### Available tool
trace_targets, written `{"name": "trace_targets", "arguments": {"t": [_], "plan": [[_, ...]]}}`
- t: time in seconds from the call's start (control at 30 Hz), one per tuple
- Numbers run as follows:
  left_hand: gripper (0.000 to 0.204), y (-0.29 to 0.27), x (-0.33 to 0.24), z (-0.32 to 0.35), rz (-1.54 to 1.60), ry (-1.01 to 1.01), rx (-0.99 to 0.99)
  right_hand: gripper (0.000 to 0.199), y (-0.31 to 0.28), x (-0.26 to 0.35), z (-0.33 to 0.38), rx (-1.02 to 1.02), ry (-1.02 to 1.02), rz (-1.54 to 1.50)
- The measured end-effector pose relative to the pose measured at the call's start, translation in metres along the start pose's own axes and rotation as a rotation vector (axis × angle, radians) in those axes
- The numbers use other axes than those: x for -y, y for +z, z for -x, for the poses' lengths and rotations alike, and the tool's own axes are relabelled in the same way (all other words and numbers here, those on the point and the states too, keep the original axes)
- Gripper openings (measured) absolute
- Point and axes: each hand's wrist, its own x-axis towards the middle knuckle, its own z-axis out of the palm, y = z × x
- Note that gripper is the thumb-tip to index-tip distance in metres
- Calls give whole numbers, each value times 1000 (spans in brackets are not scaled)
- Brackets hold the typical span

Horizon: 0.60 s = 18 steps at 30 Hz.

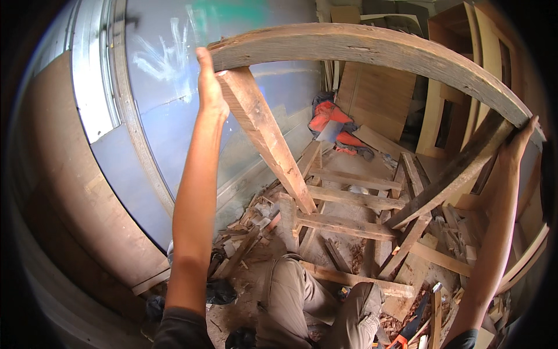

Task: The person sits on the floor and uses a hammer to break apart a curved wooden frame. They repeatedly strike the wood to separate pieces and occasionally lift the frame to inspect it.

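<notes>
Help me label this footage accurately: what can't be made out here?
All in the head view:
Left hand: most fingers hidden behind the top beam.
Right hand: some fingers hidden by the hand itself and the wood.
Orange-handled tool: cut off by the lower edge.
Orange-and-dark cloth bundle: partly covered by a pale sheet.

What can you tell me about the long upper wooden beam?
The beam looks like rough, weathered wood, grey in front, browner on top. It runs crosswise over two posts, seemingly meeting them near its ends. The left hand touches its left end, the right hand its right. Its curve may come from the lens.
</notes>
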Motion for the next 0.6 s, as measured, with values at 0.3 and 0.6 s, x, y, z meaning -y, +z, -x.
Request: {"name": "trace_targets", "arguments": {"t": [0.3,0.6], "plan": [[93,-2,12,-3,184,-57,124,97,-2,-3,8,25,-224,250],[120,-21,12,-17,21,23,76,106,1,-3,9,116,-58,134]]}}
